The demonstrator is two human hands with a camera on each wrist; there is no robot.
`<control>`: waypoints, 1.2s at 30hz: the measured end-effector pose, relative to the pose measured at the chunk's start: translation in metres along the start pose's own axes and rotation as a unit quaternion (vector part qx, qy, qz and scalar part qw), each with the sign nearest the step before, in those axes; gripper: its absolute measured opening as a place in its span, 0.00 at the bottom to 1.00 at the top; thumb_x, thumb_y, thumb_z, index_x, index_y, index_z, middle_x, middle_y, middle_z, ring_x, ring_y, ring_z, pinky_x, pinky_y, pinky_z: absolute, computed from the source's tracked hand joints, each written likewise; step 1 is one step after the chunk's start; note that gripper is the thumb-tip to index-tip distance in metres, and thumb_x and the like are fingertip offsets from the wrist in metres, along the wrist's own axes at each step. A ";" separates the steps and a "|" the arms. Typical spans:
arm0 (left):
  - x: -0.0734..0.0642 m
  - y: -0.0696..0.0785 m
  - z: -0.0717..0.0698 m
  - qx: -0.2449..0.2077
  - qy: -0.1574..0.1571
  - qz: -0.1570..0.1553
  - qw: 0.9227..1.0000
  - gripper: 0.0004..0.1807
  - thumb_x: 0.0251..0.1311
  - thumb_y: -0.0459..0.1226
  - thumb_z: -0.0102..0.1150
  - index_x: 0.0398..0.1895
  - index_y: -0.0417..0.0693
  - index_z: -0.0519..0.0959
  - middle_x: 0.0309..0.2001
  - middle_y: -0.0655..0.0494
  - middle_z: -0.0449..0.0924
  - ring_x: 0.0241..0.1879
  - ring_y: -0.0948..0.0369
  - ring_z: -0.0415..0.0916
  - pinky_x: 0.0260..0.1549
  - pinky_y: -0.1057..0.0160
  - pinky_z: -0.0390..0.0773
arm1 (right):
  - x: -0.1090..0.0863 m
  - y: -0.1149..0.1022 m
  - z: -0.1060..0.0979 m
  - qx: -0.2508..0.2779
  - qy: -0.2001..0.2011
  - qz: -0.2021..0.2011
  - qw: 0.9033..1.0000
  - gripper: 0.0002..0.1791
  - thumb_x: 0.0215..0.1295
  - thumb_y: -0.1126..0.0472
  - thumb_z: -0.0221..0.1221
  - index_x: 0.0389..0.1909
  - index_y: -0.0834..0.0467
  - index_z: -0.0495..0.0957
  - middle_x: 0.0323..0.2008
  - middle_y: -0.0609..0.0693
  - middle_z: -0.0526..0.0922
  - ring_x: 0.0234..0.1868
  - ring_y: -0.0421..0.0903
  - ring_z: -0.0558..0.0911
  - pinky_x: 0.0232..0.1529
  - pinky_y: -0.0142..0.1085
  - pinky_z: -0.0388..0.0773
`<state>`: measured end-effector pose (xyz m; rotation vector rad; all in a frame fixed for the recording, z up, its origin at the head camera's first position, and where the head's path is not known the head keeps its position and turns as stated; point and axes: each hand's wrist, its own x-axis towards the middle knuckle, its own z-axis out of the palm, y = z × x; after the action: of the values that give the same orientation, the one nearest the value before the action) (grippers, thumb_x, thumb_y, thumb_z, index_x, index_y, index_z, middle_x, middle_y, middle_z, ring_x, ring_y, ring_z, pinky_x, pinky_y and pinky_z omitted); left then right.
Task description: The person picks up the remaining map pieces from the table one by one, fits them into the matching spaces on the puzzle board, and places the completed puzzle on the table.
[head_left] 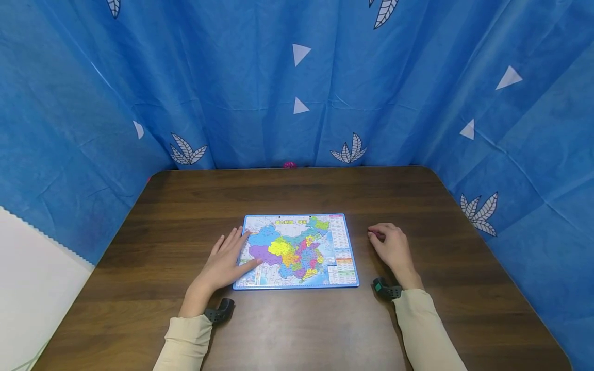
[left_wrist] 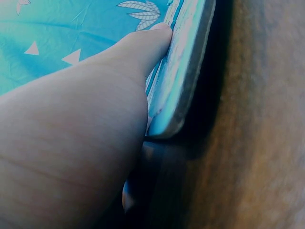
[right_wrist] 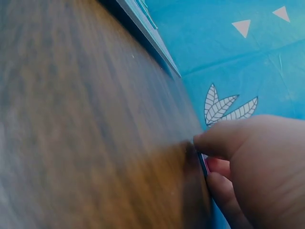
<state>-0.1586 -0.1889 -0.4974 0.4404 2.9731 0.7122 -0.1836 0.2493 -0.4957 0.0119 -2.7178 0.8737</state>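
Observation:
A blue-framed map puzzle board (head_left: 341, 242) lies flat on the table, its provinces in many colours. My left hand (head_left: 227, 260) rests on the board's left side with fingers stretched out; in the left wrist view the thumb (left_wrist: 159, 36) touches its top. Right of the board, apart from it, my right hand (head_left: 392, 247) is low at the table with fingers curled. It pinches a small, thin pinkish-red piece (head_left: 378, 236), which also shows as a pink sliver (right_wrist: 206, 163) in the right wrist view. Fingers hide most of the piece.
The dark wooden table (head_left: 297, 330) extends around the board. Blue curtains (head_left: 250, 77) with white leaves and triangles hang behind it and at both sides. A pink round thing (head_left: 290, 165) shows at the table's far edge. White cloth (head_left: 37, 288) hangs at the left.

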 end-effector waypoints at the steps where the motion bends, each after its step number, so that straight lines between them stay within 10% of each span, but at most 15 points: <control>1: 0.000 0.000 0.000 0.000 0.000 0.000 1.000 0.52 0.63 0.65 0.57 0.82 0.45 0.57 0.82 0.43 0.49 0.83 0.43 0.41 0.78 0.35 0.37 | 0.000 0.000 0.000 0.002 -0.004 0.002 1.000 0.13 0.70 0.62 0.65 0.51 0.65 0.86 0.55 0.65 0.83 0.54 0.63 0.80 0.59 0.58 0.78; 36: 0.000 0.000 0.000 0.006 0.001 0.001 1.000 0.52 0.63 0.66 0.57 0.81 0.45 0.57 0.82 0.43 0.49 0.83 0.44 0.41 0.78 0.36 0.38 | 0.001 -0.001 0.007 0.035 -0.024 -0.043 0.998 0.13 0.70 0.64 0.65 0.53 0.59 0.86 0.49 0.58 0.84 0.40 0.51 0.83 0.43 0.45 0.84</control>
<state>-0.1592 -0.1892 -0.4973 0.4443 2.9810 0.6957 -0.1864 0.2445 -0.5000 0.1666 -2.7065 0.9555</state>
